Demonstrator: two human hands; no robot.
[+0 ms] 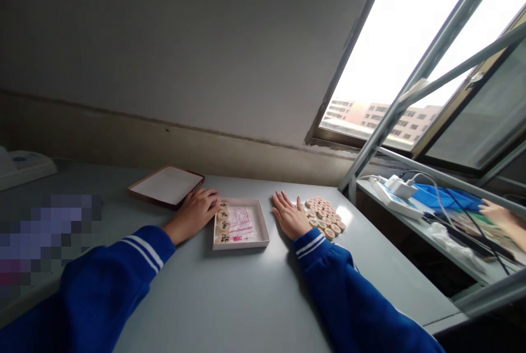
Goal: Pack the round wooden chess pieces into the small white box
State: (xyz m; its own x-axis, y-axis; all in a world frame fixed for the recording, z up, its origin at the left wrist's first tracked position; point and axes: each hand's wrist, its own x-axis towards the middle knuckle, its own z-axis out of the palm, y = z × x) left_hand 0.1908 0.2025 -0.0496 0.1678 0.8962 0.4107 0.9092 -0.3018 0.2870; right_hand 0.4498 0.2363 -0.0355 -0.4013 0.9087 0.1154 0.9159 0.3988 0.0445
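A shallow white open box [263, 229] lies on the desk between my hands. Along its left inner side runs a column of several round Chinese chess pieces [224, 225], and a sheet with red printing [242, 224] covers part of its floor. My left hand [196, 211] curls its fingers over the box's upper left edge; the thumb is not clearly visible. My right hand [290, 216] lies flat on the desk, fingers spread, to the right of the box. It borders a cluster of more wooden chess pieces [324, 216], its thumb side nearest them.
The box lid [166, 186] lies inside up behind my left hand. A metal bed frame post [370, 144] rises at the desk's right end. Beyond it, a shelf holds a power strip [396, 199], cables and a blue bag [444, 198]. Another person's hand [499, 216] shows far right.
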